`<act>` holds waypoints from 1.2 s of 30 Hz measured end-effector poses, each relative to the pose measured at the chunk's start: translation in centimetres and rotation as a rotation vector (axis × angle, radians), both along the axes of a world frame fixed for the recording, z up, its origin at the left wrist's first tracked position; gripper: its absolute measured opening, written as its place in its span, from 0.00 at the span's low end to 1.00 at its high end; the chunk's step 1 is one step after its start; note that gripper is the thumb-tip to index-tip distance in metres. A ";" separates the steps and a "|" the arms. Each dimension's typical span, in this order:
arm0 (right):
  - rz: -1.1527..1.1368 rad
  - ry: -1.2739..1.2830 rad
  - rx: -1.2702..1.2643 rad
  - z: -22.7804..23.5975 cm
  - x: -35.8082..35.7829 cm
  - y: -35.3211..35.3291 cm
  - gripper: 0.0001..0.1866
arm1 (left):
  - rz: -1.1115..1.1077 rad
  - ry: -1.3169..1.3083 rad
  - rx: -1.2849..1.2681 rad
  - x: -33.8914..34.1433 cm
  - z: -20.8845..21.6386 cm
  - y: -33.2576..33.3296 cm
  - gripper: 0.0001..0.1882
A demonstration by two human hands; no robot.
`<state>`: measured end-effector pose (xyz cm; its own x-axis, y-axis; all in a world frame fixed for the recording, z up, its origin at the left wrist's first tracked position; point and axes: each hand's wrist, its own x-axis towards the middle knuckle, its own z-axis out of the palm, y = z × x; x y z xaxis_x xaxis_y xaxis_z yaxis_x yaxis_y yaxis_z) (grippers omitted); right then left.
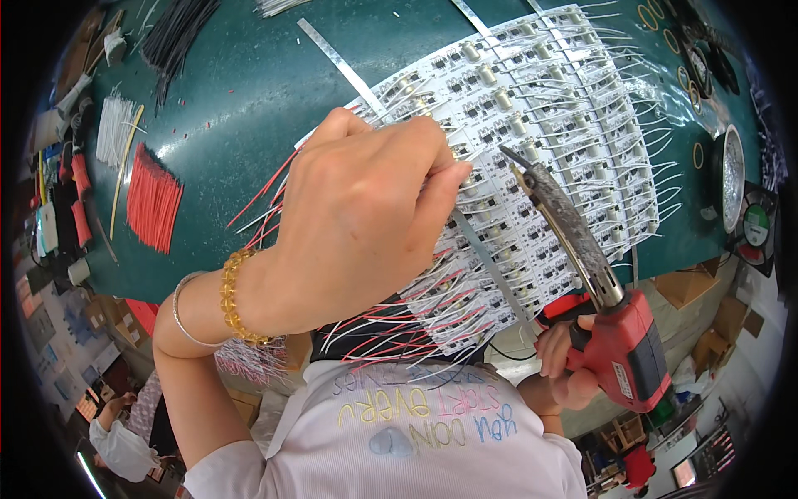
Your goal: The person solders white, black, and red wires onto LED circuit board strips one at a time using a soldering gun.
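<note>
A sheet of white circuit boards (573, 150) lies on the green table, with rows of small parts and many white and red wires sticking out along it. My left hand (366, 208) is over the sheet's left part, thumb and fingers pinched on a thin white wire (475, 155), mostly hidden by the fingers. My right hand (559, 353) is wrapped round the handle of a red and black soldering gun (628, 353). Its dark tip points up and left, close to the left fingertips and just over the boards. Whether it touches a joint I cannot tell.
Bundles of red wires (155, 200), white wires (116, 129) and black wires (176, 37) lie to the left. Metal strips (341, 66) cross the sheet. A round metal dish (732, 179) and a solder reel (756, 226) stand at the right edge. Other people are in the background.
</note>
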<state>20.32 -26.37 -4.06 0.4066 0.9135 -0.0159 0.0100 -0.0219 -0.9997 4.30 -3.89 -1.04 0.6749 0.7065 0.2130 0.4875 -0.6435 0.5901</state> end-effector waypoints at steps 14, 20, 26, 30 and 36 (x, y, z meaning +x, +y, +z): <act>-0.123 0.280 0.044 1.2 -1.0 1.3 0.33 | -0.016 0.059 0.064 -0.6 0.8 -0.1 0.03; 0.017 0.301 0.172 0.3 -0.5 1.3 0.41 | -0.048 0.001 0.005 -0.4 0.9 0.0 0.03; 0.045 0.304 0.170 0.2 -0.3 1.1 0.42 | -0.055 0.023 0.055 -0.1 0.2 -0.2 0.04; -0.104 0.324 0.065 1.0 -0.6 1.1 0.34 | -0.072 0.030 0.093 0.2 -0.2 -0.3 0.05; 0.086 0.119 0.132 -0.5 -0.1 0.9 0.39 | -0.073 0.013 0.115 0.1 -0.3 -0.2 0.04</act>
<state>20.23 -25.50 -4.57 0.3291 0.9422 0.0631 -0.1122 0.1053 -0.9881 4.41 -4.13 -1.30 0.7269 0.6268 0.2807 0.4441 -0.7408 0.5040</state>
